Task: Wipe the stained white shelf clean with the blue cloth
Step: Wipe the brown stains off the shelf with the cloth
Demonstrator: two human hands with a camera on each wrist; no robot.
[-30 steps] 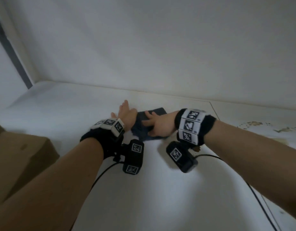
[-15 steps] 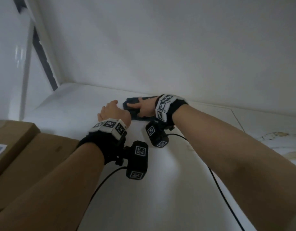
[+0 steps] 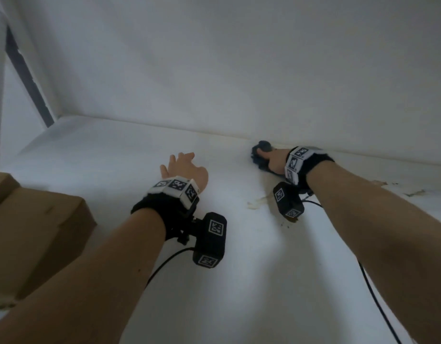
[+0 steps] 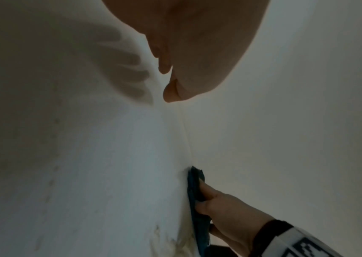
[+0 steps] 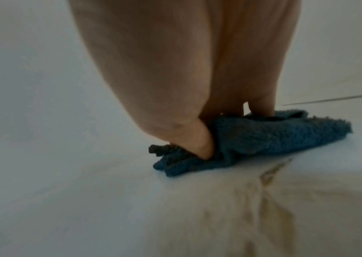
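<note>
The white shelf (image 3: 239, 256) carries yellowish-brown stains (image 3: 256, 203) near its middle. My right hand (image 3: 270, 158) grips the bunched blue cloth (image 3: 260, 151) and presses it on the shelf close to the back wall. In the right wrist view the thumb digs into the blue cloth (image 5: 263, 137), with stains (image 5: 272, 173) just in front of it. My left hand (image 3: 181, 166) is open with fingers spread, low over the bare shelf to the left, apart from the cloth. The left wrist view shows the cloth (image 4: 195, 187) edge-on under the right hand (image 4: 228, 207).
A brown cardboard box (image 3: 35, 232) stands on the shelf at the left, beside my left forearm. More flaky stains (image 3: 413, 192) lie along the back at the far right. The white back wall (image 3: 239, 70) rises directly behind the cloth. Black cables (image 3: 378, 306) trail from both wrists.
My right hand has slid the cloth to the right and back against the wall. The left hand has come off the cloth and now sits apart from it, fingers spread.
</note>
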